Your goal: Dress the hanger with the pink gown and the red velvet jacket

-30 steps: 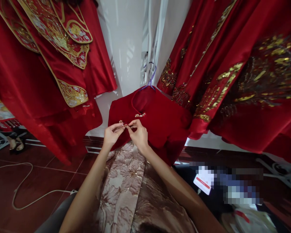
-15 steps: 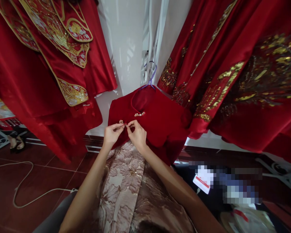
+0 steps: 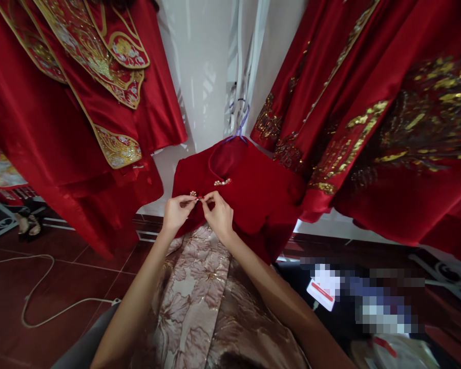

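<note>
Left hand (image 3: pixel 175 212) and right hand (image 3: pixel 219 215) pinching a tiny clasp (image 3: pixel 200 198), red top (image 3: pixel 253 192) behind them, plain, pearl-beaded near its neckline.

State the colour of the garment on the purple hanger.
The garment is red, clearest in head view.

We see a slender left forearm (image 3: pixel 140 287) and right forearm (image 3: pixel 267 271), both bare. The left hand (image 3: pixel 175 212) and right hand (image 3: pixel 219 216) are bare too.

Tiled floor (image 3: pixel 100 264): white cable (image 3: pixel 27 296) looped toward left edge; dark shoes (image 3: pixel 34 226) by far edge, left. Sequined red gown (image 3: pixel 363 130) hanging, right.
</note>
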Motion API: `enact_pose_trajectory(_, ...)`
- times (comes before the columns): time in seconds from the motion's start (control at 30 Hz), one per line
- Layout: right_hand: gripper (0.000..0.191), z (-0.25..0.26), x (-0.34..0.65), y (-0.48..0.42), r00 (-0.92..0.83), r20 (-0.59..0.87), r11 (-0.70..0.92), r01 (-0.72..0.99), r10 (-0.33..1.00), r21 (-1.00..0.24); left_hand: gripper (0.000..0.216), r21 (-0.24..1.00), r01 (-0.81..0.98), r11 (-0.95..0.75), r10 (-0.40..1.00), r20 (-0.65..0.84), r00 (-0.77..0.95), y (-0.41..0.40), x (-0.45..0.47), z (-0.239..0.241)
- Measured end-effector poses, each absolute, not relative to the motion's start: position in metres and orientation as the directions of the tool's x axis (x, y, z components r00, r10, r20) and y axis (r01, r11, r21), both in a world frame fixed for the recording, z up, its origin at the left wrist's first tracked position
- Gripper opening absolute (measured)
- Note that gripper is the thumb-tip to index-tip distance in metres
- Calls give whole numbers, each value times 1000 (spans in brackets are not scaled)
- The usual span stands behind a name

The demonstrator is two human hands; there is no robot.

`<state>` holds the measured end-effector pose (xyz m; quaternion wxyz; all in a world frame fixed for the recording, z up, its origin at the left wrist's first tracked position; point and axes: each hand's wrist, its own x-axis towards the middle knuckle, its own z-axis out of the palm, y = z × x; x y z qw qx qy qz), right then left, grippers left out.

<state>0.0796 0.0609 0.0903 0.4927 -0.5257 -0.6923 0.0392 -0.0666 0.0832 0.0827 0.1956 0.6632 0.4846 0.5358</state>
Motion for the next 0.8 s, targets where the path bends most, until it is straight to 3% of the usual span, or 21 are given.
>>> enact_pose_trajectory(0.13,8,87,79,62,36,661,457,694,750,-556,21,785,425,-450,858,512,-37,83,-68,86)
enact_pose_trajectory(0.43,10,91,79,60,19,640,466,669,768,-579,23,852,215,-477,879,467,100,93,-70,79)
enact_pose_trajectory(0.6,15,82,103,45,-96,560,497,601,823,-627,35,783,390,-485,834,549,-66,64,-49,26)
enact_pose_trajectory(0.8,10,61,151,31,-209,398,449,460,893,-766,44,691,620,-370,830,547,-114,16,-23,-18)
